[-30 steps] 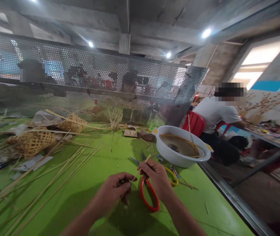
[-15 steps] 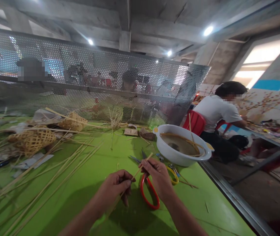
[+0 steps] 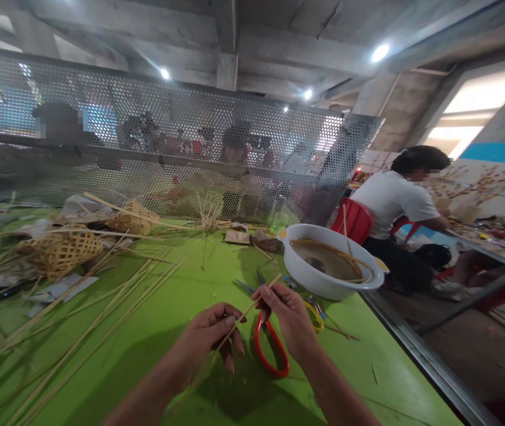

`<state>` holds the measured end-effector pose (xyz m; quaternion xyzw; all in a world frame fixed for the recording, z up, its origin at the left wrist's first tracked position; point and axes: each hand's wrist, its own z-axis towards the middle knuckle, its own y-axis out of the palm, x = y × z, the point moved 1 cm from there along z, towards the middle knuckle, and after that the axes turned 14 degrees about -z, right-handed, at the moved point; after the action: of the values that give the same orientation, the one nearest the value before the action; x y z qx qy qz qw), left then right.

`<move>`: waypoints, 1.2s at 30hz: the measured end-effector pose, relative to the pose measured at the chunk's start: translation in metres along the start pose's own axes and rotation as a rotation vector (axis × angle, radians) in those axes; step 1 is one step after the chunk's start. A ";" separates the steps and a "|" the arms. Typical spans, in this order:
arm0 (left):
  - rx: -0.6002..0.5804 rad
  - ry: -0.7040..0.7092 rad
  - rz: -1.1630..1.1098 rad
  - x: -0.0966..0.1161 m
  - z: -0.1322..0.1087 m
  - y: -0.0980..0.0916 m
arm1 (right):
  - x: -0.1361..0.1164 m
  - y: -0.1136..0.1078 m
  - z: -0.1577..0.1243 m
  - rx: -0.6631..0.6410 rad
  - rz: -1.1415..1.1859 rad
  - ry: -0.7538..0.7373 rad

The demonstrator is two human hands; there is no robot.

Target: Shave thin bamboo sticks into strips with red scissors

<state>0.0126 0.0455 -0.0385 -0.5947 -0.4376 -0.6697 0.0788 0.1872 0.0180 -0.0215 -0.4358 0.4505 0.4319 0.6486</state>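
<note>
A thin pale strip [image 3: 247, 310] runs slantwise between both hands, above the green table. Its upper end is pinched by my right hand [image 3: 282, 305], fingertips pressed together. Lower down, my left hand [image 3: 219, 331] has the same strip between thumb and forefinger, the other fingers loosely curled. Scissors with red handles [image 3: 258, 349] lie on the table under and beside my right hand, blades pointing away. A yellow-handled tool [image 3: 317, 316] is partly hidden behind that hand.
A white basin [image 3: 323, 289] of water with strips in it stands at the right edge. Long strips [image 3: 115, 307] and woven baskets [image 3: 64, 251] lie at left. Behind the table rises a perforated metal screen [image 3: 181, 154]. A person [image 3: 401, 198] sits at the right.
The fingers of my left hand have spread slightly, and more of the strip shows between the hands. My right hand still pinches its upper end.
</note>
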 end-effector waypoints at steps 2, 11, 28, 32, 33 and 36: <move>-0.011 0.004 -0.006 0.000 0.000 0.000 | -0.002 0.000 0.000 0.002 0.008 0.003; -0.008 0.014 0.033 0.001 0.002 0.000 | -0.001 -0.001 0.000 0.000 0.017 -0.018; 0.041 0.100 0.076 -0.007 0.003 -0.003 | -0.003 -0.003 0.000 0.058 0.068 -0.007; 0.083 0.126 0.078 -0.003 0.002 -0.004 | -0.003 -0.008 0.002 0.070 0.087 -0.016; 0.095 0.133 0.072 -0.001 0.002 -0.004 | -0.002 -0.011 0.002 0.076 0.098 -0.020; 0.151 0.160 0.050 0.007 0.002 -0.005 | 0.001 -0.019 0.004 0.141 0.157 -0.037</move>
<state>0.0093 0.0525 -0.0353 -0.5425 -0.4640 -0.6781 0.1747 0.2068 0.0175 -0.0179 -0.3444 0.5006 0.4565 0.6499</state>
